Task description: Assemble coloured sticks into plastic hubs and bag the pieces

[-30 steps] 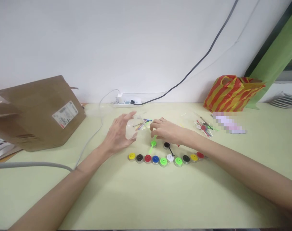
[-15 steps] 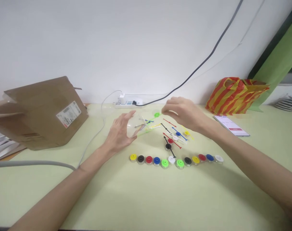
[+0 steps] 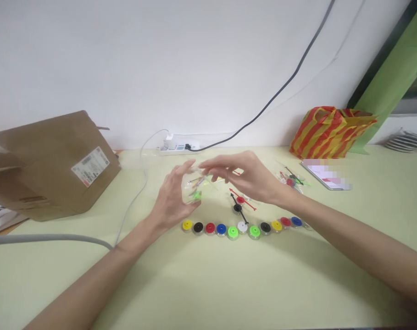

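My left hand (image 3: 172, 192) curls around a small clear plastic bag (image 3: 211, 185), thumb below and fingers above. Thin coloured arrows and a bright green spinner piece (image 3: 197, 195) show through the plastic. Reaching in from the right, my right hand (image 3: 244, 176) has its bent fingertips at the bag's upper edge, close to the left fingertips; they look pinched on the plastic, slightly blurred. Just below lie a red arrow spinner (image 3: 241, 200) and a black arrow spinner (image 3: 237, 208). A row of round coloured spinner bases, including a green one (image 3: 254, 231), runs across the table nearer me.
Another clear bag with spinners (image 3: 292, 179) lies right of my right wrist, near a phone (image 3: 327, 176). A striped plastic bag (image 3: 328, 133) stands behind. At left are a cardboard box (image 3: 57, 169) and a grey cable (image 3: 53, 239). A power strip (image 3: 179, 149) sits by the wall.
My right hand has moved left to the bag's edge. The green spinner that hung at its fingers now shows inside the bag. The bag of spinners at right has come into view.
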Tool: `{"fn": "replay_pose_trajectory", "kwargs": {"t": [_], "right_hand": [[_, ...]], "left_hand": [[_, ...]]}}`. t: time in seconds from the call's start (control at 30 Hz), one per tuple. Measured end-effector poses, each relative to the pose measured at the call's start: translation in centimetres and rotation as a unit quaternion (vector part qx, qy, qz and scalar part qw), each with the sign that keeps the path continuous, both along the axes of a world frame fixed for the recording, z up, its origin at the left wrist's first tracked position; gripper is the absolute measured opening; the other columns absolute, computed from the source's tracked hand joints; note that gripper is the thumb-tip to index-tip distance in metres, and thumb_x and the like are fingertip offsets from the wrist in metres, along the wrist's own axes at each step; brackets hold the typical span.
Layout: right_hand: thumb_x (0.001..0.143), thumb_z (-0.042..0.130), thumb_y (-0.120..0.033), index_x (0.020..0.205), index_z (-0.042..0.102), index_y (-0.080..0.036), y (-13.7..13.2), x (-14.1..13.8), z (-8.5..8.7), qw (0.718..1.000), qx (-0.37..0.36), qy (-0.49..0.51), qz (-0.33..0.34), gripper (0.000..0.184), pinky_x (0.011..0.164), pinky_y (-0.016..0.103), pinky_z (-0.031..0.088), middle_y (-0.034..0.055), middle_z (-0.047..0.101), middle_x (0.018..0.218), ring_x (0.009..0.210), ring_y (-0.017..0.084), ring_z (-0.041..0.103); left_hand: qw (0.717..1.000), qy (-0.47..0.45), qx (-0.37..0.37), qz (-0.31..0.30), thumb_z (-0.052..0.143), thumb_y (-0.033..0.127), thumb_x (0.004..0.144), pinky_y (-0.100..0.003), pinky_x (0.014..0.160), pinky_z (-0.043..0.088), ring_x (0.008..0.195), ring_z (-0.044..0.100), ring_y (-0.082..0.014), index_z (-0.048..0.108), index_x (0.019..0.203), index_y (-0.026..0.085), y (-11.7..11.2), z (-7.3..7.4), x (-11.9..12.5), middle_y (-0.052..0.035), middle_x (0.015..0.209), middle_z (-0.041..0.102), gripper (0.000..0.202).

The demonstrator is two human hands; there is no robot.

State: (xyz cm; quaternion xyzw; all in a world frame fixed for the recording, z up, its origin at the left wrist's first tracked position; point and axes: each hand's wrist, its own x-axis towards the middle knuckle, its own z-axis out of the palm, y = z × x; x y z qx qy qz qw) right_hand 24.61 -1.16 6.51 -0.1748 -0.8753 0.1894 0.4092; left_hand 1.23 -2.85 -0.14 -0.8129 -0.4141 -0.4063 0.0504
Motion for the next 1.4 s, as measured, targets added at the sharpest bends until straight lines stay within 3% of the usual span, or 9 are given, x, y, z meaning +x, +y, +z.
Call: {"fn": "replay_pose_trajectory", "kwargs": {"t": [0.17, 0.27, 0.4, 0.57, 0.7, 0.97, 1.17, 1.27, 1.4], "right_hand": [[0.1, 0.05, -0.021, 0.105, 0.073, -0.016, 1.1, 1.0, 1.2, 0.996, -0.009, 0.009, -0.089, 0.024, 0.066, 0.027, 0.053, 0.0057, 0.075, 0.095, 0.074, 0.014, 0.068], [0.092, 0.058, -0.013, 0.097, 0.075, -0.018, 2.5, 2.2, 0.6, 0.982, 0.002, -0.164, -0.098, 0.018, 0.066, 0.028, 0.051, 0.005, 0.074, 0.092, 0.077, 0.016, 0.067], [0.082, 0.065, -0.003, 0.1, 0.077, -0.025, 3.6, 3.6, -1.3, 0.924, 0.013, -0.379, -0.042, 0.031, 0.066, 0.027, 0.048, 0.0057, 0.07, 0.098, 0.089, 0.02, 0.067], [0.075, 0.057, 0.008, 0.101, 0.075, -0.023, 2.4, 2.5, -2.8, 0.889, 0.008, -0.454, -0.063, 0.045, 0.058, 0.025, 0.039, 0.0054, 0.066, 0.097, 0.078, 0.016, 0.061], [0.075, 0.054, 0.009, 0.079, 0.069, -0.016, 1.1, 1.0, -2.6, 0.861, 0.045, -0.501, -0.075, 0.029, 0.063, 0.027, 0.032, 0.0068, 0.063, 0.089, 0.077, 0.016, 0.054], [0.077, 0.056, 0.005, 0.076, 0.068, -0.015, 1.9, 0.5, -1.9, 0.902, 0.102, -0.419, -0.027, 0.024, 0.068, 0.029, 0.029, 0.007, 0.057, 0.089, 0.083, 0.018, 0.045], [0.093, 0.053, -0.006, 0.076, 0.072, -0.017, 2.2, 1.8, 0.4, 0.924, 0.22, -0.296, -0.097, 0.028, 0.071, 0.032, 0.031, 0.0094, 0.06, 0.094, 0.086, 0.02, 0.046], [0.097, 0.053, -0.012, 0.09, 0.077, -0.018, 2.3, 3.0, 1.4, 0.94, 0.198, -0.232, -0.152, 0.025, 0.069, 0.032, 0.035, 0.0086, 0.065, 0.095, 0.084, 0.019, 0.054], [0.098, 0.055, -0.017, 0.098, 0.078, -0.02, 2.5, 3.7, 2.2, 0.964, 0.14, -0.155, -0.164, 0.023, 0.067, 0.03, 0.04, 0.006, 0.071, 0.089, 0.075, 0.016, 0.061]], "left_hand": [[0.977, -0.198, -0.08, 0.011, 0.067, 0.032, 0.087, -0.047, 0.096, 0.054, 0.109, 0.063, -0.023, 0.029, 0.146, 0.029, 0.6, 0.2, -0.1, -0.0067, 0.114, 0.061, 0.071], [0.965, -0.247, -0.087, 0.021, 0.064, 0.034, 0.089, -0.043, 0.085, 0.058, 0.106, 0.065, -0.0233, 0.03, 0.144, 0.029, 1.3, 0.3, -0.9, -0.0076, 0.112, 0.061, 0.066], [0.983, -0.173, -0.017, 0.062, 0.066, 0.029, 0.086, -0.048, 0.098, 0.052, 0.108, 0.062, -0.0235, 0.031, 0.145, 0.027, 1.7, -0.1, -2.0, -0.0072, 0.112, 0.061, 0.069], [0.997, -0.035, 0.033, 0.064, 0.071, 0.025, 0.079, -0.049, 0.107, 0.045, 0.112, 0.06, -0.026, 0.033, 0.148, 0.025, 1.9, -0.9, -2.2, -0.0069, 0.116, 0.059, 0.079], [0.998, -0.016, 0.028, 0.059, 0.071, 0.025, 0.08, -0.047, 0.106, 0.046, 0.114, 0.059, -0.0261, 0.032, 0.149, 0.027, 1.8, -1.1, -2.0, -0.0069, 0.12, 0.059, 0.08], [0.998, -0.006, 0.026, 0.049, 0.071, 0.025, 0.08, -0.046, 0.105, 0.046, 0.112, 0.059, -0.0258, 0.031, 0.15, 0.027, 2.1, -1.0, -2.5, -0.0066, 0.118, 0.058, 0.081], [0.999, -0.001, 0.0, 0.047, 0.071, 0.022, 0.076, -0.047, 0.106, 0.045, 0.113, 0.058, -0.0267, 0.029, 0.151, 0.027, 2.1, -1.2, -2.6, -0.0068, 0.119, 0.058, 0.086], [0.999, -0.001, -0.01, 0.048, 0.071, 0.022, 0.076, -0.047, 0.106, 0.045, 0.115, 0.058, -0.0272, 0.029, 0.152, 0.028, 2.1, -1.2, -2.6, -0.0074, 0.121, 0.057, 0.087], [0.999, 0.004, -0.02, 0.042, 0.07, 0.02, 0.075, -0.047, 0.106, 0.045, 0.117, 0.058, -0.0277, 0.028, 0.153, 0.028, 1.9, -1.2, -2.5, -0.0071, 0.12, 0.058, 0.089]]}}
